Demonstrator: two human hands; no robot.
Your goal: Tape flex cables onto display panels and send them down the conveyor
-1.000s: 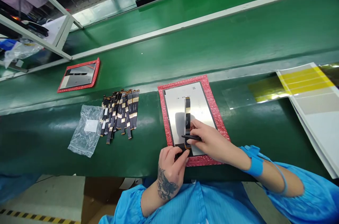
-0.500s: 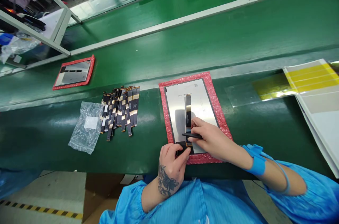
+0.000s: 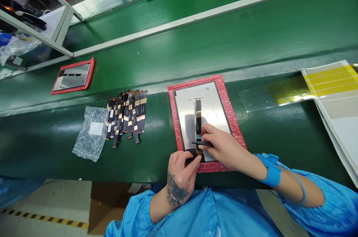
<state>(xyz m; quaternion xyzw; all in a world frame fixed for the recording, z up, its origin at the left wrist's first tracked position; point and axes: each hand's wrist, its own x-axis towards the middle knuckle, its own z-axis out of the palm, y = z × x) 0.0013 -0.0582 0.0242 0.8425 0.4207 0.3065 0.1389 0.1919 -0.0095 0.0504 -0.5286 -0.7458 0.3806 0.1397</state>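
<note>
A display panel (image 3: pixel 184 110) lies face down on a red bubble-wrap sheet (image 3: pixel 228 108), its silvery back up. A black flex cable (image 3: pixel 198 119) with gold bands runs lengthwise on it, its lower end at the panel's near edge. My right hand (image 3: pixel 220 145) is closed round a slim black stick-like tool (image 3: pixel 201 143), fingertips beside the cable and the tool lying across it. My left hand (image 3: pixel 181 173) has thumb and fingers bent together on the black strip (image 3: pixel 192 153) at the near edge, close to the cable's connector. What the fingertips press on is partly hidden.
Several flex cables (image 3: pixel 127 114) lie piled left of the panel, beside a clear plastic bag (image 3: pixel 91 134). Another panel in red wrap (image 3: pixel 73 75) rests on the green belt (image 3: pixel 156 61). Yellow film strips (image 3: pixel 330 80) on white sheets are at right.
The belt has carried the other red-wrapped panel slightly left. The cable's lower end has shifted a little at its connector. Both hands stay nearly in place.
</note>
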